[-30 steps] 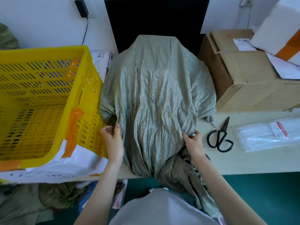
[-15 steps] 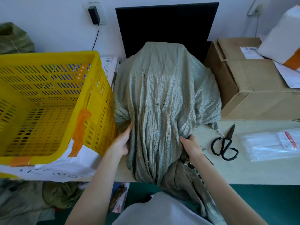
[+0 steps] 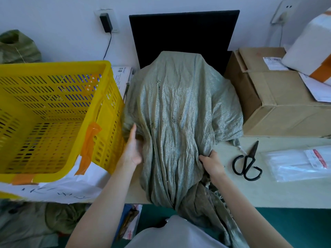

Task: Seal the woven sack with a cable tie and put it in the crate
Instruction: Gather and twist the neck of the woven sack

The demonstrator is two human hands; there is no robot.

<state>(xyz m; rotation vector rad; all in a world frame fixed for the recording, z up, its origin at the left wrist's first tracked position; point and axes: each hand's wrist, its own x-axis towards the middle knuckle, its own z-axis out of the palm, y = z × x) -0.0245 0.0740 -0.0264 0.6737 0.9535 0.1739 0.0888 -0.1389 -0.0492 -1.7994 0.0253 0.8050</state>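
1. A yellow crate (image 3: 53, 119) stood at the left end of the tabletop (image 3: 279, 192), its open top facing the person, with orange tape and a sheet of white paper on its near wall.
2. The left hand (image 3: 132, 149) lay flat against the left flank of the sack, just beside the crate's right wall; its grip was spread, fingers straight and pressing into the cloth.
3. The green woven sack (image 3: 180, 126) sat bulging in the middle of the tabletop, in front of a black panel (image 3: 182, 33), with its loose mouth hanging over the near edge toward the person.
4. The right hand (image 3: 213, 163) was at the sack's lower right side, its grip curled around a bunched fold of the cloth.
5. Black scissors (image 3: 248, 163) lay closed on the tabletop to the right of that hand, blades pointing toward the far edge.
6. A clear packet (image 3: 300, 163) with a red label lay near the right end, just beside the scissors.
7. A cardboard box (image 3: 279, 97) stood along the far right edge, touching the sack's right side.
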